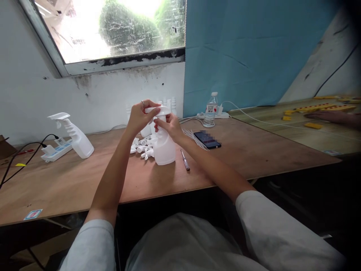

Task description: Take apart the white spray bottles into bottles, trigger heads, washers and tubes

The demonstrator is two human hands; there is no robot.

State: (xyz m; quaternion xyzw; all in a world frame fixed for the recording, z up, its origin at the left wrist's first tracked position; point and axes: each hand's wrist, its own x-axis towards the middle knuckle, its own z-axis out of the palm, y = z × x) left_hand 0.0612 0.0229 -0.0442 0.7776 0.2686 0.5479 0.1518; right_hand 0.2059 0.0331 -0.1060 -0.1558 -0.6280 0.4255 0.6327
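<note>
A white spray bottle (164, 148) stands upright on the wooden table (84, 180), with a white trigger sprayer head (158, 110) on its neck. My left hand (140, 116) grips the sprayer head from the left and top. My right hand (170, 126) holds the bottle's neck just under the head. Several loose white sprayer parts (142, 148) lie on the table right behind and left of the bottle.
A finished spray bottle (75, 136) stands at the left beside a power strip (55, 149). A screwdriver (185, 160), a phone (207, 139), thin white tubes (192, 135) and a water bottle (210, 110) lie to the right. Another person's hand (331, 116) rests by yellow pieces (313, 125) far right.
</note>
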